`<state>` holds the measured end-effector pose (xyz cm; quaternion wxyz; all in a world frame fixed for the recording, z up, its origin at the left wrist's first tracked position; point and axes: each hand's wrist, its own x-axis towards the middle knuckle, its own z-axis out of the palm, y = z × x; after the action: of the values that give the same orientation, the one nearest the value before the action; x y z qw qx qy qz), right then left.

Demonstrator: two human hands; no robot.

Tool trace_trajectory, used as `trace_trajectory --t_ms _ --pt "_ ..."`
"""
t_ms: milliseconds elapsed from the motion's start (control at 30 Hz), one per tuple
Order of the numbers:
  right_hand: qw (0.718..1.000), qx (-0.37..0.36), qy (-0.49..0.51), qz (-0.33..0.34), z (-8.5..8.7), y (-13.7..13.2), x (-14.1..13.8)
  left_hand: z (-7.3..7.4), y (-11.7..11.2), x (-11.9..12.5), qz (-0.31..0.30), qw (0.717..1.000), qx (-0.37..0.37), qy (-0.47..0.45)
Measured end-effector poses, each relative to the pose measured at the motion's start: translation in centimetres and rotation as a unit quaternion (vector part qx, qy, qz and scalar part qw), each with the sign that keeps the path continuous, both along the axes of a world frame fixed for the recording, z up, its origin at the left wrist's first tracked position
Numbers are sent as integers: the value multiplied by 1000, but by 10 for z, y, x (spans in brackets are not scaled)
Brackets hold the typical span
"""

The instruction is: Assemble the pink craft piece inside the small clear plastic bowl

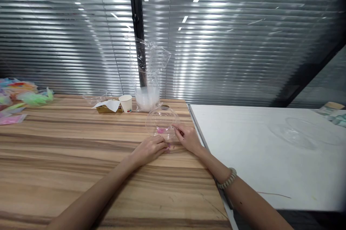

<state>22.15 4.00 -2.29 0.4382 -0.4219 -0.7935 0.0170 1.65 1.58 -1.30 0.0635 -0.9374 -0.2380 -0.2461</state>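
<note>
My right hand (188, 138) pinches the near right rim of a clear round plastic lid (159, 114), which is tilted up off the wood-grain table. Below and left of it, my left hand (151, 148) rests low over the tabletop with its fingers curled together. Something see-through with small purple bits (169, 146) lies at those fingertips; what exactly they grip is hidden. Between the hands and behind the lid's lower edge shows a bright pink patch (160, 130), its kind unclear through the plastic.
Behind the lid stand a clear bag of stacked plastic containers (147, 97), a paper cup (125, 104), a gold box with white paper (109, 107) and a clear bowl (95, 96). Colourful packets (24, 97) lie far left. A white table (243, 158) adjoins right, bearing clear lids (294, 134).
</note>
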Motion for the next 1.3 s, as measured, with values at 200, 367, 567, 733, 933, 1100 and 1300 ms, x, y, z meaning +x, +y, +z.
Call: trace_trajectory --t_ms 200,367,567,733,933,1100,1300 --pt "1000 0 -2 4 1 -1 0 1 -1 0 -4 1000 1 -4" --pt "1000 0 -4 7 0 0 0 1 0 0 -2 1000 4 2" --pt "1000 -10 -11 2 -2 1 1 0 0 -1 -4 1000 -7 0" --pt "1000 -7 -14 -1 -1 0 0 0 0 0 -8 1000 -5 -9" --pt "1000 -10 -18 -5 -1 0 0 -1 0 0 -1 1000 -17 2" --pt "1000 0 -15 -6 -1 0 0 -1 0 -1 4 1000 -17 7" --pt "1000 1 -13 -4 -1 0 0 0 0 0 1 1000 -18 5"
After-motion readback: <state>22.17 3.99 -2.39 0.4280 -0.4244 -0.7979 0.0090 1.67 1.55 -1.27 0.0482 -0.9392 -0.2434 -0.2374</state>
